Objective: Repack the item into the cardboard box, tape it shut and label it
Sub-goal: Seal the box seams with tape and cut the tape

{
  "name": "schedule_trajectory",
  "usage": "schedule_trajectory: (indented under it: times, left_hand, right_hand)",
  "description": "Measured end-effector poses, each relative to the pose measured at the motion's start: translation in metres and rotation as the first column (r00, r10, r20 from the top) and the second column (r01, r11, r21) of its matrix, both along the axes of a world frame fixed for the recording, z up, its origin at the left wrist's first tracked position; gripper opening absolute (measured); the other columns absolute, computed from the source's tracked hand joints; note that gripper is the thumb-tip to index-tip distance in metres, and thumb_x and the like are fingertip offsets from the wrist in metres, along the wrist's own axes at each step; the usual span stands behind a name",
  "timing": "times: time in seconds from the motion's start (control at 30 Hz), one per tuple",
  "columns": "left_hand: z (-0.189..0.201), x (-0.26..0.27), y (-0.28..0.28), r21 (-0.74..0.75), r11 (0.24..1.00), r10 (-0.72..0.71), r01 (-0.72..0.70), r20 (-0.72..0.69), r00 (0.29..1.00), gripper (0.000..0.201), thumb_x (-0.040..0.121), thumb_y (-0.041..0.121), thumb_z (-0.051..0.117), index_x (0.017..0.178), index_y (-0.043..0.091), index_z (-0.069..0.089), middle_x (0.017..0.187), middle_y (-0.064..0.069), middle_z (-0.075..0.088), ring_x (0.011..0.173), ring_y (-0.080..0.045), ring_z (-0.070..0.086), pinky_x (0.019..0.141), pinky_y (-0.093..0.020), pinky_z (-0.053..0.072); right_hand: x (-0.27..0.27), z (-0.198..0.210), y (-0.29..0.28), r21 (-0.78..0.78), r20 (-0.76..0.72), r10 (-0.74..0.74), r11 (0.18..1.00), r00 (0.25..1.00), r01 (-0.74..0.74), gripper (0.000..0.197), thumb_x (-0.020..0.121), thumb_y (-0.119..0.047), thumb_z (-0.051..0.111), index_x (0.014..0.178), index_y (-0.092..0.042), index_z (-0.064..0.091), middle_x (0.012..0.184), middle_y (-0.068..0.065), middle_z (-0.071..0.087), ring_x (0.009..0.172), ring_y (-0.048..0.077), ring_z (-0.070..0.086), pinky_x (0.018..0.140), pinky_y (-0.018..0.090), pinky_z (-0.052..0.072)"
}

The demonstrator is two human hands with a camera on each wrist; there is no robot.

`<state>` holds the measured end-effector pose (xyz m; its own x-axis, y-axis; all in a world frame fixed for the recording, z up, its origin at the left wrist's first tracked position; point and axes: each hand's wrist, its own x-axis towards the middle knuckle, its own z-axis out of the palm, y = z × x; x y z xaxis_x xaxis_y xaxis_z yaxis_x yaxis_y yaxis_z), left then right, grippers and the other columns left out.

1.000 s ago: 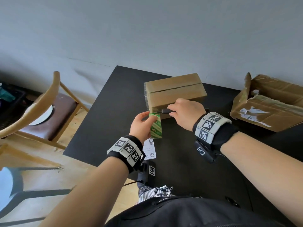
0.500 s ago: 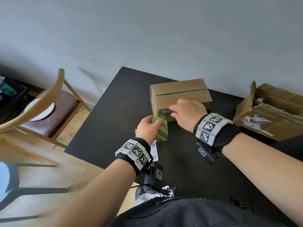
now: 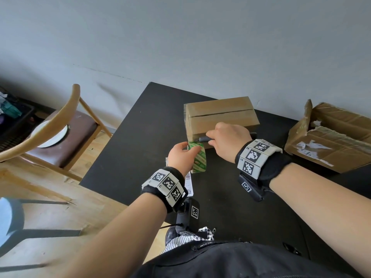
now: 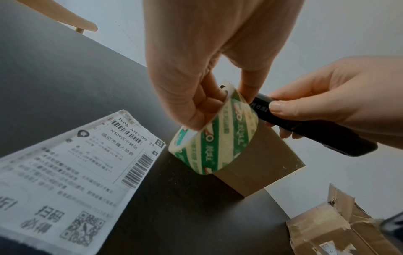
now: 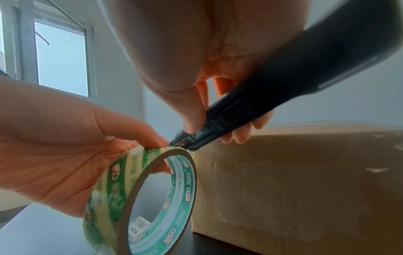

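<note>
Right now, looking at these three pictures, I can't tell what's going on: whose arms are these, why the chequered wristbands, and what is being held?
No robot here: a person wears three cameras. One on the head looks down at both hands; one on each wrist looks along the fingers. The wristbands carry those wrist cameras.

The left hand grips a green tape roll. The right hand holds a black cutter with its tip at the roll, beside the closed box.

On the black table also lie a printed label and a torn, open box.
</note>
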<state>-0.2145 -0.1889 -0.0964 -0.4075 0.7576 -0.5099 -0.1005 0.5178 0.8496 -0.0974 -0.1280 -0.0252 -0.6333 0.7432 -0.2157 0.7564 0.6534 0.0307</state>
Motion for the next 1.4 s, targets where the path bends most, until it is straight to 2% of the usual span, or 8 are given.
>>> schedule_trajectory:
  times: [0.4, 0.6, 0.83, 0.97, 1.07, 1.2, 1.3, 1.4]
  left_hand:
    - [0.004, -0.002, 0.000, -0.010, 1.000, -0.024, 0.023, -0.156, 0.987, 0.058, 0.086, 0.030, 0.064, 0.137, 0.011, 0.043, 0.112, -0.007, 0.066, 0.100, -0.021, 0.065, 0.089, -0.042, 0.054]
    - [0.002, 0.000, -0.002, -0.002, 1.000, -0.027, 0.027, -0.172, 0.985, 0.057, 0.087, 0.029, 0.064, 0.137, 0.009, 0.042, 0.108, -0.006, 0.067, 0.100, -0.021, 0.065, 0.088, -0.042, 0.054]
    - [-0.002, -0.007, -0.006, -0.016, 1.000, -0.013, 0.010, -0.200, 0.980, 0.057, 0.087, 0.028, 0.064, 0.136, 0.007, 0.044, 0.117, -0.007, 0.062, 0.107, -0.021, 0.061, 0.097, -0.039, 0.048]
    - [-0.007, -0.006, -0.014, -0.012, 0.993, -0.116, 0.116, -0.205, 0.972, 0.058, 0.088, 0.028, 0.064, 0.137, 0.011, 0.041, 0.097, -0.001, 0.069, 0.101, -0.017, 0.063, 0.096, -0.039, 0.049]
    - [-0.004, -0.005, -0.015, -0.007, 0.974, -0.223, 0.228, -0.226, 0.948, 0.057, 0.088, 0.026, 0.064, 0.138, 0.011, 0.040, 0.098, -0.001, 0.071, 0.097, -0.016, 0.065, 0.090, -0.032, 0.051]
    - [-0.002, 0.003, -0.019, -0.052, 0.902, -0.419, 0.429, -0.345, 0.840, 0.051, 0.088, 0.022, 0.064, 0.134, 0.010, 0.044, 0.081, 0.003, 0.065, 0.088, -0.009, 0.060, 0.074, -0.009, 0.042]
    - [-0.004, 0.016, -0.022, -0.147, 0.796, -0.577, 0.588, -0.479, 0.662, 0.051, 0.087, 0.023, 0.062, 0.134, 0.014, 0.045, 0.078, 0.005, 0.063, 0.088, -0.013, 0.061, 0.082, -0.026, 0.049]
    - [-0.008, 0.029, -0.021, -0.290, 0.672, -0.687, 0.681, -0.588, 0.427, 0.048, 0.088, 0.028, 0.058, 0.134, 0.026, 0.043, 0.104, 0.004, 0.065, 0.103, -0.020, 0.060, 0.088, -0.032, 0.048]
  right_hand:
    - [0.002, 0.008, -0.001, -0.019, 0.049, -0.037, 0.999, 0.998, 0.038, 0.025, 0.099, -0.028, 0.039, 0.114, -0.019, 0.057, 0.101, 0.005, 0.049, 0.083, 0.022, 0.046, 0.065, 0.031, 0.033]
    - [-0.007, 0.004, -0.002, -0.023, 0.081, -0.041, 0.999, 0.996, 0.043, 0.025, 0.098, -0.028, 0.042, 0.114, -0.018, 0.058, 0.100, 0.005, 0.048, 0.094, 0.025, 0.054, 0.067, 0.033, 0.037]
    - [0.010, 0.003, 0.007, -0.036, 0.132, -0.114, 0.992, 0.985, 0.120, 0.021, 0.097, -0.026, 0.043, 0.107, -0.018, 0.060, 0.091, 0.002, 0.043, 0.079, 0.021, 0.047, 0.065, 0.032, 0.037]
    - [0.018, -0.006, 0.007, -0.079, 0.117, -0.153, 0.983, 0.981, 0.163, 0.021, 0.097, -0.025, 0.043, 0.109, -0.019, 0.060, 0.096, 0.002, 0.046, 0.084, 0.022, 0.052, 0.068, 0.033, 0.041]
    - [0.032, -0.021, 0.004, -0.175, 0.039, -0.241, 0.954, 0.970, 0.244, 0.027, 0.096, -0.029, 0.046, 0.121, -0.021, 0.054, 0.111, 0.005, 0.052, 0.097, 0.025, 0.056, 0.078, 0.036, 0.048]
    - [0.061, -0.045, -0.002, -0.291, 0.045, -0.409, 0.867, 0.911, 0.404, 0.031, 0.092, -0.027, 0.053, 0.121, -0.020, 0.048, 0.114, 0.006, 0.051, 0.095, 0.024, 0.058, 0.084, 0.040, 0.052]
    - [0.079, -0.063, -0.010, -0.333, 0.094, -0.494, 0.803, 0.865, 0.495, 0.031, 0.090, -0.025, 0.056, 0.119, -0.018, 0.046, 0.115, 0.007, 0.050, 0.097, 0.025, 0.057, 0.084, 0.041, 0.052]
    - [0.093, -0.081, -0.019, -0.331, 0.101, -0.532, 0.779, 0.840, 0.533, 0.032, 0.089, -0.025, 0.059, 0.116, -0.017, 0.046, 0.117, 0.009, 0.052, 0.108, 0.029, 0.053, 0.085, 0.043, 0.050]
